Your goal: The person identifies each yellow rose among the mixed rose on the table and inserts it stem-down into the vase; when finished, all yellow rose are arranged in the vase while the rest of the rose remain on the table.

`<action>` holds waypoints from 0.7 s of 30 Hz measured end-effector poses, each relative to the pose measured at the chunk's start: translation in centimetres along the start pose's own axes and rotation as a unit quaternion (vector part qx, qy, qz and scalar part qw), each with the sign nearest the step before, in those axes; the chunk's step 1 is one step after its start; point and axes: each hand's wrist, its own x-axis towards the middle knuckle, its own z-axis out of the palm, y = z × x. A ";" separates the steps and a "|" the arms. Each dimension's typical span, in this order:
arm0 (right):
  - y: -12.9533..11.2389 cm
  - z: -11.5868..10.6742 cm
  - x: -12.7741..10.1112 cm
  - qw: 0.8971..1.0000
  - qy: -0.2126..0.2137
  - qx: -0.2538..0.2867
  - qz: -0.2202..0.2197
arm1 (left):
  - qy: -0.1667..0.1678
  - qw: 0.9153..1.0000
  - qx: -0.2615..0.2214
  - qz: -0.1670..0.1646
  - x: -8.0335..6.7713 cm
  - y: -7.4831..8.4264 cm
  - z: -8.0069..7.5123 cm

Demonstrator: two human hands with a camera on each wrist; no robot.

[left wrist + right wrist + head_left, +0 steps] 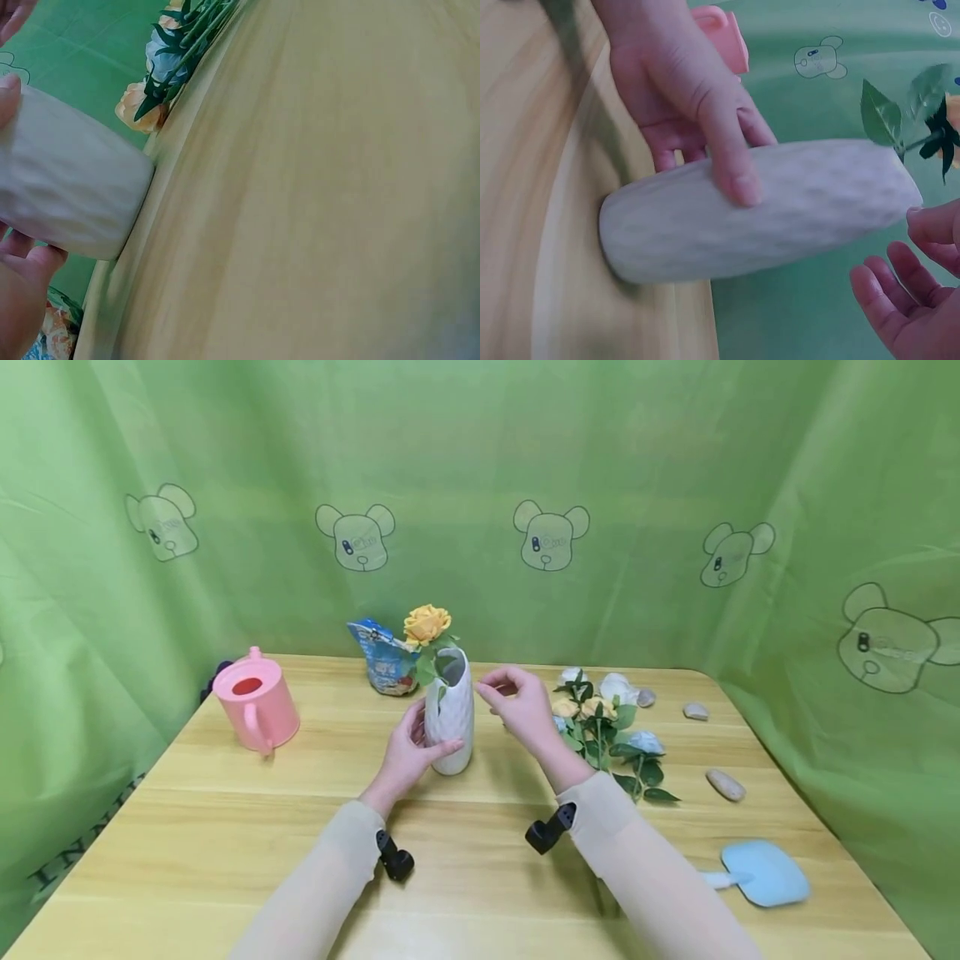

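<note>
A white textured vase (452, 735) stands on the table with an orange rose (427, 625) leaning out of its mouth to the left. My left hand (408, 752) grips the vase's lower body, thumb across the front as the right wrist view also shows. Close to the rim on the right is my right hand (517, 702), its fingers loosely bent and nothing between them. In the right wrist view, the right thumb (934, 223) overlaps the rim; whether it touches I cannot tell. Part of the rose's stem is hidden inside the vase.
Left stands a pink watering can (262, 706). Behind the vase is a blue bag (386, 664). To the right lie several artificial flowers (600, 718), pale stones (725, 785) and a light blue shovel (767, 872). A green curtain (465, 460) hangs along the table's back edge.
</note>
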 end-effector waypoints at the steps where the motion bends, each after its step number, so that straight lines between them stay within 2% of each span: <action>1: 0.2 -0.2 -0.2 1.000 -0.001 0.002 0.003 | -0.003 1.000 0.000 0.001 0.0 0.1 0.0; 8: 1.3 -2.6 -1.7 1.000 -0.006 0.004 0.022 | -0.029 1.000 -0.001 -0.005 -0.1 0.7 -0.3; 12: 2.0 -4.3 -2.4 0.999 -0.008 0.008 0.039 | -0.045 0.999 0.009 0.004 -0.3 1.2 -0.5; 15: 2.6 -5.7 -2.9 0.999 -0.008 0.009 0.050 | -0.046 0.999 0.018 0.014 -0.3 1.1 -0.3; 21: 3.8 -7.9 -4.3 0.997 -0.012 0.011 0.076 | -0.040 0.999 0.026 0.011 -0.1 0.7 -0.2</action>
